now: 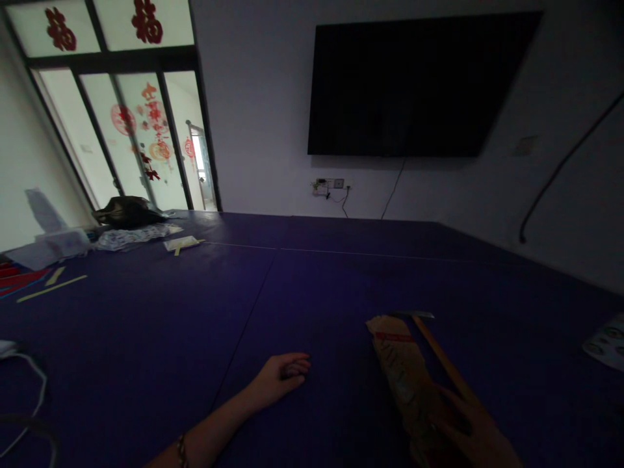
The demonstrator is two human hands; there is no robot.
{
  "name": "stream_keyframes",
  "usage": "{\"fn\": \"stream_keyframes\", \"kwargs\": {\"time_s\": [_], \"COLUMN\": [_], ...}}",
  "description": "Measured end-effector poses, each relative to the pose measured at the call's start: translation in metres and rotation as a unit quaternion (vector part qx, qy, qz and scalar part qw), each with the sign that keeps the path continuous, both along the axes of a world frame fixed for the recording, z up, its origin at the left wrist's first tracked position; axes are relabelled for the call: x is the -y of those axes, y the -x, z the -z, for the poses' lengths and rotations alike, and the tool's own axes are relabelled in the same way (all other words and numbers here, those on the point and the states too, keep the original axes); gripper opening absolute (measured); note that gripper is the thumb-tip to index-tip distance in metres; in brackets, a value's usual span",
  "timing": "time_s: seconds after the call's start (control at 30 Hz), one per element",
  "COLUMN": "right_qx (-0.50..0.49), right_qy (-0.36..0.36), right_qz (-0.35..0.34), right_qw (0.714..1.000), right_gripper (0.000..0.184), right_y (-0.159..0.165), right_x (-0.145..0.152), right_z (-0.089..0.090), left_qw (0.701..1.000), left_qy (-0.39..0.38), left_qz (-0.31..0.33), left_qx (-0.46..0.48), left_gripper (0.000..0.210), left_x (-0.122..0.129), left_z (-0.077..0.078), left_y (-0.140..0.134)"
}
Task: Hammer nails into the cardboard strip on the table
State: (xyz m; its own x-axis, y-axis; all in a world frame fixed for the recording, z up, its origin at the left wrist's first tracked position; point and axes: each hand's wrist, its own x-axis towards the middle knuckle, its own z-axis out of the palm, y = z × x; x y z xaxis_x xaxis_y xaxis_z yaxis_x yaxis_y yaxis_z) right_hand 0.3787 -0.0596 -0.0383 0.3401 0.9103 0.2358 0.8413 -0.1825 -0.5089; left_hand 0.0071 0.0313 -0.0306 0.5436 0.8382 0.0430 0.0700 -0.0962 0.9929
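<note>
Lower right, your right hand [472, 426] lay against the bag [397, 357], grip unclear; lower centre, your left hand [283, 377] rested empty. The bag seemed crushable, best cradled midway.

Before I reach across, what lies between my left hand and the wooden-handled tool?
In the head view, the red-banded brown paper bag lies between your left hand and the wooden-handled tool, nearer the tool.

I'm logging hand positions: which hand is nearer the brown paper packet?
Right. The right hand is at the brown paper packet, overlapping its near part; the left hand is apart, to its left.
</note>
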Motion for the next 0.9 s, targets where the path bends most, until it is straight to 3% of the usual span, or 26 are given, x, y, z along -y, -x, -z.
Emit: {"fn": "stream_keyframes", "kwargs": {"time_s": [0.23,0.4,0.47,0.53,0.63,0.7,0.77,0.9], "right_qx": [-0.047,-0.092,-0.099,-0.105,-0.124,-0.142,-0.153,-0.141], "right_qy": [0.021,0.042,0.058,0.076,0.099,0.113,0.127,0.142], "right_qz": [-0.031,-0.11,-0.151,-0.204,-0.282,-0.332,-0.377,-0.431], "right_qw": [0.998,0.989,0.982,0.97,0.946,0.926,0.905,0.88], "right_gripper": [0.034,0.035,0.036,0.039,0.041,0.043,0.043,0.041], "right_y": [0.015,0.036,0.046,0.058,0.076,0.088,0.099,0.114], "right_x": [-0.007,-0.026,-0.037,-0.049,-0.067,-0.076,-0.084,-0.095], "right_z": [-0.009,-0.024,-0.029,-0.033,-0.037,-0.039,-0.042,-0.049], "left_qw": [0.999,0.999,0.998,0.993,0.967,0.944,0.926,0.912], "left_qy": [-0.027,-0.023,-0.028,-0.062,-0.187,-0.273,-0.315,-0.288], "left_qz": [0.001,-0.009,-0.044,-0.099,-0.159,-0.139,-0.081,0.005], "left_qx": [-0.039,-0.035,-0.02,-0.019,-0.07,-0.125,-0.194,-0.292], "left_gripper": [0.043,0.042,0.039,0.037,0.041,0.052,0.064,0.065], "left_x": [0.005,0.003,0.001,-0.003,-0.01,-0.015,-0.021,-0.028], "left_z": [-0.008,-0.005,-0.002,-0.002,-0.009,-0.016,-0.022,-0.025], "left_y": [0.0,-0.002,-0.002,0.001,0.011,0.02,0.028,0.037]}}
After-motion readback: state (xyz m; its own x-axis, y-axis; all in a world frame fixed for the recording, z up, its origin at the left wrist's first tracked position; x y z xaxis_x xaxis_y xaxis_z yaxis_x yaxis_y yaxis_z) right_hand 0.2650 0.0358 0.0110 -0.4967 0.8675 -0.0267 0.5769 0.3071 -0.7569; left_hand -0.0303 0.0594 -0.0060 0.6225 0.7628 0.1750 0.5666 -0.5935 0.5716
